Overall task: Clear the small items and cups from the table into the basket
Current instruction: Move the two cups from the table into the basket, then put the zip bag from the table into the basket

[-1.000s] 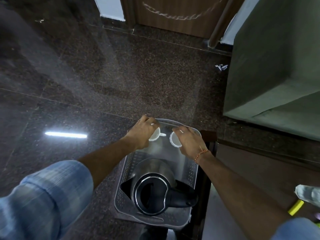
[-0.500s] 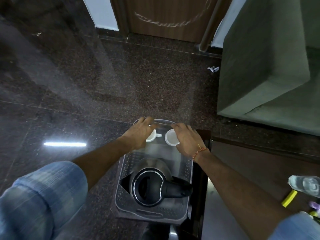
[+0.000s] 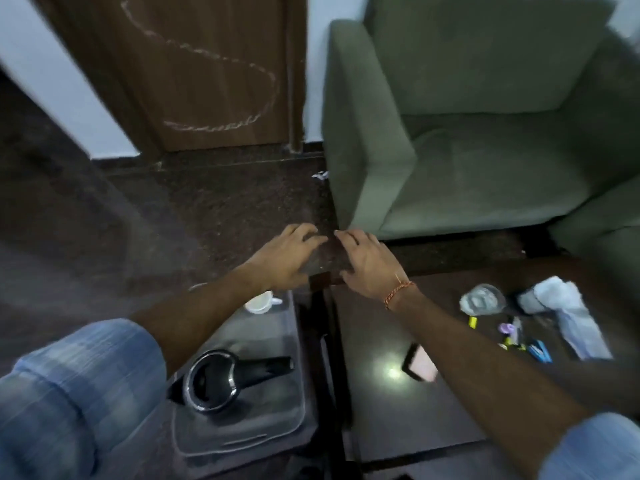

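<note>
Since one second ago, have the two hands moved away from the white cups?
Yes. Both the left hand and right hand now hover empty beyond the basket far rim; one white cup lies inside.

A kettle and cup are sitting in a basket, left of the table holding small items.

I see both hands empty, left hand and right hand spread above the table corner; a white cup and kettle sit in the clear basket.
</note>
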`<state>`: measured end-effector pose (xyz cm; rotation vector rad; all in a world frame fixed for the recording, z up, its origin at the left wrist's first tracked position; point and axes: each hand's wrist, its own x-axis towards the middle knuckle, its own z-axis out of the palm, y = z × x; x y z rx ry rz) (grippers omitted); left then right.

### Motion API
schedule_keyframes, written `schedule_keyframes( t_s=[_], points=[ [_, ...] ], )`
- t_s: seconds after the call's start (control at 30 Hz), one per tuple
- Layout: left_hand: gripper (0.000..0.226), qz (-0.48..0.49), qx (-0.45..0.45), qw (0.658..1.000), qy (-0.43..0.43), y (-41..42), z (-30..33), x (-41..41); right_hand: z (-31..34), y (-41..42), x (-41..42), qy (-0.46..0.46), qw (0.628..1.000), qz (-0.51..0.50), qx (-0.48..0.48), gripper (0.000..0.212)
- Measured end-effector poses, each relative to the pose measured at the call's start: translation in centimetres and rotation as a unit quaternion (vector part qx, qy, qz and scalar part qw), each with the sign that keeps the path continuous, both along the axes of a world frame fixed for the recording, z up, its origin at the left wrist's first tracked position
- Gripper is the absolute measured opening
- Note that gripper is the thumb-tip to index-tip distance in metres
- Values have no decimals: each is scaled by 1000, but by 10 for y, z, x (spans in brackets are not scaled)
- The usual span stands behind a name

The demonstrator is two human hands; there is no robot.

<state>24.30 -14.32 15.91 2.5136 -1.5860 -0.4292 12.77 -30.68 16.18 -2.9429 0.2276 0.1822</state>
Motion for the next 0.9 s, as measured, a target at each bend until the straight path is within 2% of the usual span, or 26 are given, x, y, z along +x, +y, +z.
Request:
schedule_keyframes(
  t_s=[0.2, 0.37, 0.67, 0.8, 0.9],
  points=[
    [78, -92, -65, 993, -20, -147, 43, -94, 47, -105, -124, -39, 990, -136, -13, 71],
    [80, -127, -99, 987, -3, -256, 64, -193, 71, -190, -232, -53, 975, -216, -15, 71],
    [79, -231, -81, 969, -17, -412, 74, -349, 90, -319, -401, -65, 942, -329, -2, 76],
    [77, -266, -71, 961, -10, -458, 62, -385, 79, -358, -443, -55, 927, -371, 15, 75],
    [74, -257, -62, 964, 18, -487, 41, -396, 61, -382, -455, -41, 919, -392, 33, 77]
  ],
)
